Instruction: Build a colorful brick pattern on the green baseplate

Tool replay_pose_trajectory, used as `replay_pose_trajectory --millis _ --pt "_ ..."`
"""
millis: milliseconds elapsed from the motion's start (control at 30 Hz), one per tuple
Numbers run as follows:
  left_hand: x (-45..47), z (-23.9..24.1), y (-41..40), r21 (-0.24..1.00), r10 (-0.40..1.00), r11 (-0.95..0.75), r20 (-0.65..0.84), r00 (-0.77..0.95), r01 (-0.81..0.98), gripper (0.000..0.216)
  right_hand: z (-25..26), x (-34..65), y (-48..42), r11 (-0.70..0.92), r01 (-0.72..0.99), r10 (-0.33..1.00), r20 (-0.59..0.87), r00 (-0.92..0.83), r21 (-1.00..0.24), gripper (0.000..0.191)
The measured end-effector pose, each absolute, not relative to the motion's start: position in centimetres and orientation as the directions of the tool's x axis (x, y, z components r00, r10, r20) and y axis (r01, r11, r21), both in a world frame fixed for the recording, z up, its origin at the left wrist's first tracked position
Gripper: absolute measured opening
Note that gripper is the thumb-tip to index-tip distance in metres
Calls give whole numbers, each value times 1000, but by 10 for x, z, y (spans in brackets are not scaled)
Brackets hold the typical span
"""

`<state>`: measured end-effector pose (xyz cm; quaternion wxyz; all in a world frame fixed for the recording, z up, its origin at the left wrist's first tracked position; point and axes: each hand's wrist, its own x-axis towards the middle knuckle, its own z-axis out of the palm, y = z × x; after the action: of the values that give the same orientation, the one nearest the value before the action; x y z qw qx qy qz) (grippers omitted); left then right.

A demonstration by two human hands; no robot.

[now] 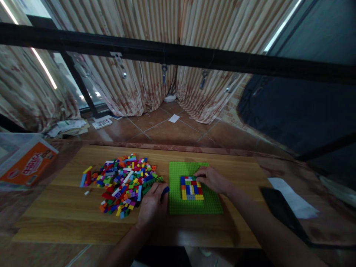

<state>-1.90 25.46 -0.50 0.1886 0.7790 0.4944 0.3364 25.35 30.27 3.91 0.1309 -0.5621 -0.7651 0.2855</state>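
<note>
A green baseplate (178, 174) lies on the wooden table, and a flat patch of coloured bricks (191, 188) is built on its middle. My right hand (213, 179) rests on the plate at the patch's upper right corner, fingers curled and pressing on the bricks there. At the plate's left edge, my left hand (152, 206) is closed in a pinch round a small blue brick (165, 190). A heap of loose coloured bricks (125, 181) spreads just left of that hand.
The wooden table (69, 211) runs left to right. A clear box with an orange label (26, 163) stands at the far left. A black flat object (280, 209) and white paper (294, 198) lie at the right. A black bar crosses overhead.
</note>
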Motion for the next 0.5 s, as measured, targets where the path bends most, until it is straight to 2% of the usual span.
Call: replay_pose_trajectory --millis 133,400,500 --pt "-18 -7 256 620 897 -439 345 276 651 21 37 253 302 217 777 939 -91 -332 -590 19" --pt "-19 -8 257 586 882 -462 380 279 666 20 26 248 290 184 761 978 40 -203 -622 18" --pt "-20 -6 255 599 882 -464 379 280 652 20 17 252 282 147 743 989 93 -114 -653 31"
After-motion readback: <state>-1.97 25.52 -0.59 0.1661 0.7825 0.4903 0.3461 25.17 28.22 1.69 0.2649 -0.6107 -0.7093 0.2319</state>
